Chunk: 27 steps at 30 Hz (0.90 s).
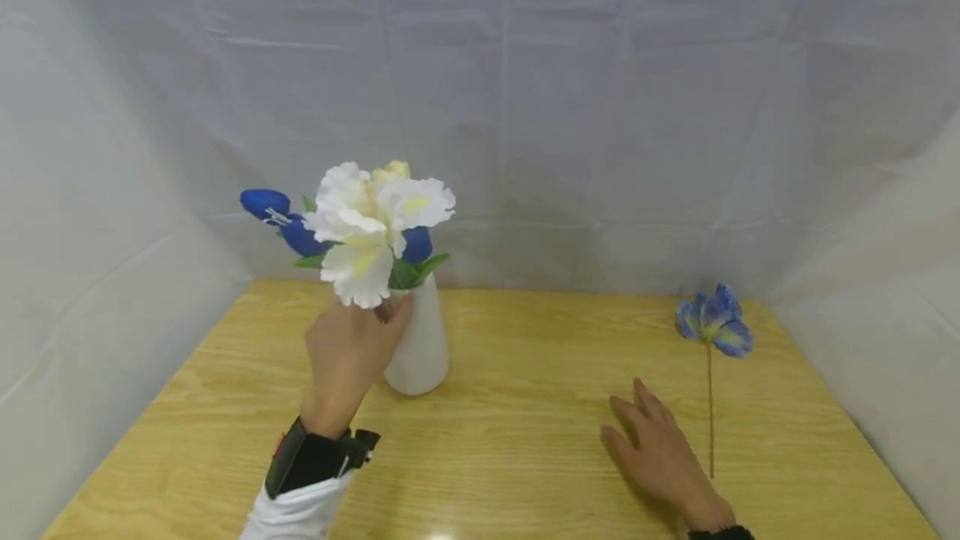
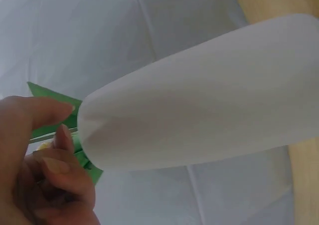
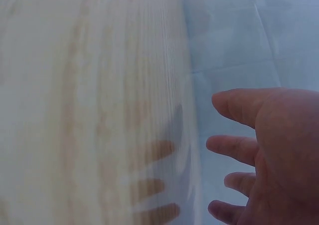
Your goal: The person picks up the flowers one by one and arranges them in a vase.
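A white vase (image 1: 420,346) stands on the table at left of centre, holding blue buds (image 1: 417,245), a pale yellow bloom (image 1: 393,170) and green leaves (image 1: 406,274). In front of them, a large white artificial iris (image 1: 360,227) leans over the vase's mouth. My left hand (image 1: 356,348) is at the rim, thumb and fingers pinching the iris stem; the left wrist view shows thin stems (image 2: 50,135) between the fingertips and the vase (image 2: 199,95). On the right, my right hand (image 1: 660,452) hovers low above the table with fingers spread, holding nothing.
A blue artificial iris (image 1: 716,322) lies on the right side of the wooden table (image 1: 525,407), its stem running toward the front beside my right hand. Pale cloth (image 1: 517,107) hangs behind the table and along both sides.
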Each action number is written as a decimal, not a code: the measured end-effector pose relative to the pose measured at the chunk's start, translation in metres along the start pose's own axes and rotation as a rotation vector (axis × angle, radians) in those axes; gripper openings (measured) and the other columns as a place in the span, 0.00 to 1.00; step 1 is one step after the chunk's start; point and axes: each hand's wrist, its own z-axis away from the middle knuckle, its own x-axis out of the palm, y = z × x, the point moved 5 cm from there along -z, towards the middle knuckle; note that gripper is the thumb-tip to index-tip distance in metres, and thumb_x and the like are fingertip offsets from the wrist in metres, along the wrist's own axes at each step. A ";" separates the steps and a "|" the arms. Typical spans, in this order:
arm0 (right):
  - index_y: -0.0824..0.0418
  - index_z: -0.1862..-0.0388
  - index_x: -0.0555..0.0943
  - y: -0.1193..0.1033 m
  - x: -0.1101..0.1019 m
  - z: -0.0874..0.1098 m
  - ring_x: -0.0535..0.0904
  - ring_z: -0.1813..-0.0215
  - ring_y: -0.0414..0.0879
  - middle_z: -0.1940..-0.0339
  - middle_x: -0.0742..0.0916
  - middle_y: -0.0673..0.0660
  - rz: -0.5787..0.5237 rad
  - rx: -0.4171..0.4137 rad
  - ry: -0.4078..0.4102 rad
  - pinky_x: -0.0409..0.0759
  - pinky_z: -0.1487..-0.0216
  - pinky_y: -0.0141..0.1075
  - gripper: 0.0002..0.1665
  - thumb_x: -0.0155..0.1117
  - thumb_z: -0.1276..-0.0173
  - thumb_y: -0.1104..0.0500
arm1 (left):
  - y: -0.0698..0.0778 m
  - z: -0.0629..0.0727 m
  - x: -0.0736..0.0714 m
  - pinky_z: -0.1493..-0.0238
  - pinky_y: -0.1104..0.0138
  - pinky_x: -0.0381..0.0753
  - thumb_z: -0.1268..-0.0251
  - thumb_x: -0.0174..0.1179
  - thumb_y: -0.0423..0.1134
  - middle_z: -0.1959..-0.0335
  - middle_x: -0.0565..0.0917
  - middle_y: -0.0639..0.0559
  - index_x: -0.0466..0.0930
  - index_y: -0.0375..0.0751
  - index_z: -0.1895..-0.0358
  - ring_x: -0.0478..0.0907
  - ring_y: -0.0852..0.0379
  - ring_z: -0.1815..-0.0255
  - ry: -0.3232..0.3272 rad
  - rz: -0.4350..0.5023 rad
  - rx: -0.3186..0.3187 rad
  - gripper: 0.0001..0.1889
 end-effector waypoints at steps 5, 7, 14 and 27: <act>0.66 0.35 0.71 0.000 -0.001 0.001 0.51 0.29 0.70 0.27 0.57 0.71 -0.005 0.000 -0.003 0.52 0.37 0.66 0.34 0.51 0.27 0.43 | -0.004 0.016 0.008 0.89 0.63 0.59 0.39 0.59 0.53 0.91 0.67 0.58 0.70 0.51 0.87 0.64 0.56 0.90 -0.058 -0.022 0.021 0.21; 0.66 0.34 0.70 0.001 -0.001 0.001 0.51 0.29 0.69 0.27 0.57 0.71 -0.009 0.003 -0.003 0.52 0.37 0.66 0.34 0.52 0.27 0.43 | -0.004 0.021 0.012 0.89 0.64 0.58 0.39 0.59 0.52 0.91 0.66 0.59 0.68 0.51 0.87 0.62 0.58 0.90 -0.068 -0.014 0.031 0.21; 0.66 0.35 0.70 0.001 -0.001 0.000 0.52 0.29 0.69 0.27 0.58 0.71 0.003 -0.004 0.008 0.52 0.37 0.66 0.33 0.52 0.27 0.43 | 0.002 0.039 0.029 0.91 0.67 0.55 0.45 0.62 0.48 0.93 0.63 0.62 0.64 0.52 0.91 0.58 0.62 0.93 -0.057 -0.012 0.120 0.21; 0.67 0.34 0.70 0.001 -0.005 0.001 0.53 0.29 0.69 0.28 0.59 0.73 0.010 -0.015 0.022 0.52 0.37 0.65 0.32 0.53 0.27 0.46 | 0.019 0.063 0.071 0.86 0.65 0.68 0.44 0.62 0.51 0.83 0.74 0.61 0.81 0.50 0.77 0.69 0.63 0.84 -0.302 0.012 0.131 0.11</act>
